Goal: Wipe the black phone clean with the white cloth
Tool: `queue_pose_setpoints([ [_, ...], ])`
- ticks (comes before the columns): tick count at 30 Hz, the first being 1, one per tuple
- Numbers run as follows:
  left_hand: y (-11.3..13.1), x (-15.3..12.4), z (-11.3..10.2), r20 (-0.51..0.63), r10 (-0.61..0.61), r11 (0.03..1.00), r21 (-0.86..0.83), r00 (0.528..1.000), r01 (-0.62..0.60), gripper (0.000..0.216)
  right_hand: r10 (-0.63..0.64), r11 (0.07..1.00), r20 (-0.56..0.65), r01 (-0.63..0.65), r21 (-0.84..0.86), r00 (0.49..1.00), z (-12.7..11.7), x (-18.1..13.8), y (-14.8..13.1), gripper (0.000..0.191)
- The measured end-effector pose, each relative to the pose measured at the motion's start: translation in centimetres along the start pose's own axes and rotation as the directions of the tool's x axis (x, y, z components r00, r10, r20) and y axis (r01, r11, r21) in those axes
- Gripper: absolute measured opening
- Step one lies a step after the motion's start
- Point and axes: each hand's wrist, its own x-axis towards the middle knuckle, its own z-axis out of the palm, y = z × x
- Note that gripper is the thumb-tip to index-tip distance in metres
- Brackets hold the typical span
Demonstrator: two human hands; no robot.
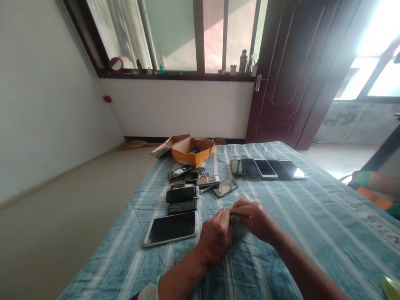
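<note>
- Pale sheet [242,231]: thin, crumpled, between the hands, midway across the worktop [312,208] and towards its near edge; whether it encloses anything cannot be told.
- Left hand [215,234]: closed, fingers curled on the pale sheet.
- Right hand [250,214]: closed on the same sheet, thumb and fingers pinched together, just beside the left hand.
- Grey phone [226,187]: lying flat and slanted beyond the hands, towards the far edge.
- Large phone [171,229]: dark screen up, pale frame; left of the left hand, near the left edge.
- Phone heap [182,194]: older handsets, several with keypads, some overlapping; along the left edge, between the large phone and the box.
- Phone row [265,168]: five handsets side by side, near the far edge and right of its middle; the central one has a white frame.
- Box [187,158]: orange, open, at the far left corner, a dark item inside; its lid [170,145] tilts out past the left edge.
- Green item [390,287]: partly in view, near right part of the worktop.
- Surroundings: broom [134,144] on the floor past the far left corner; dark red door [290,75] beyond the far edge.
</note>
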Motion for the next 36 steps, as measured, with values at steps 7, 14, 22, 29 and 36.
queue_pose_setpoints([
  [7,-0.8,-0.3,-1.3,0.034,-0.091,0.99,-0.104,0.995,0.094,0.003,0.045,0.998,-0.047,-0.042,0.051,0.998,-1.3,-0.3,1.1,0.02],
  [14,-2.0,-0.8,-1.0,0.115,-0.05,0.995,-0.078,0.992,0.059,0.011,0.045,0.999,-0.063,-0.044,0.023,0.997,-1.8,-0.3,1.1,0.021],
  [22,-2.3,-0.7,0.5,0.074,-0.04,0.997,-0.065,0.996,0.045,0.014,-0.002,1.0,-0.015,0.002,0.015,1.0,0.4,0.0,-0.2,0.026],
  [29,-2.4,-0.7,0.7,0.043,-0.007,0.996,-0.083,0.999,0.011,0.015,0.011,0.995,-0.026,-0.008,0.096,1.0,0.5,0.2,-0.2,0.024],
  [36,-1.8,-0.6,0.1,0.102,-0.046,0.997,0.063,0.994,0.039,0.011,0.095,0.991,-0.105,-0.084,0.1,0.99,-2.2,-0.3,1.8,0.017],
])
